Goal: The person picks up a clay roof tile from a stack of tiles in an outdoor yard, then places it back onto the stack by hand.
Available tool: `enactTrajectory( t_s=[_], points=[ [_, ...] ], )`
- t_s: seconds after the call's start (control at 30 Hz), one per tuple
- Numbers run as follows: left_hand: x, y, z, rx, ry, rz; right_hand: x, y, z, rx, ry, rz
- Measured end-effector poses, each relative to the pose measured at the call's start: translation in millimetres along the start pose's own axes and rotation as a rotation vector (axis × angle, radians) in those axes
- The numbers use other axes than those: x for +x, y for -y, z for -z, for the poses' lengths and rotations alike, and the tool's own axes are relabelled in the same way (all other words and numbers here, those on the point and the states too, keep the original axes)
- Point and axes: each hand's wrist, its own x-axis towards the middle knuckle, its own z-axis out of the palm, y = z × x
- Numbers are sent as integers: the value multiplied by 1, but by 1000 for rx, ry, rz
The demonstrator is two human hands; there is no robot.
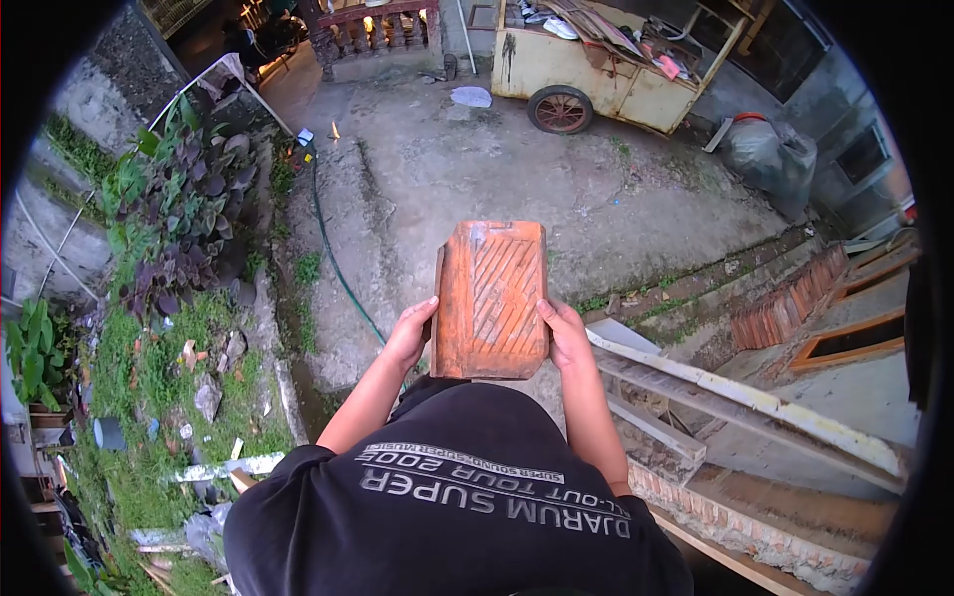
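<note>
Cream cart (596, 74) standing on concrete ground (447, 169), its top bearing planks (601, 28); green hose (333, 258) lying near leafy plants (179, 199); bulging plastic bag (773, 159) resting by the wall.

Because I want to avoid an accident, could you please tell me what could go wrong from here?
The clay tile is held at its sides by the left hand and right hand; it might slip and crack on the hard ground.
The green hose lies ahead and could catch a foot.
Turning right might knock the tile against the long beams.
</note>
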Motion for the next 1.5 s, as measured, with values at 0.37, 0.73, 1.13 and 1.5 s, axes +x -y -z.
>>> enactTrajectory(
  t_s=[0.37, 0.73, 1.13, 1.5],
  points=[
    [126, -98, 49, 46, -11, 28, 146, 28, -58, 12, -70, -28],
    [190, -170, 87, 46, -33, -101, 273, 43, -96, 4, 65, -87],
    [313, -219, 126, 79, -175, -129, 438, 61, -104, 50, 167, -168],
    [480, -301, 99, 60, -216, -182, 615, 132, -91, 27, 226, -149]
  ],
)
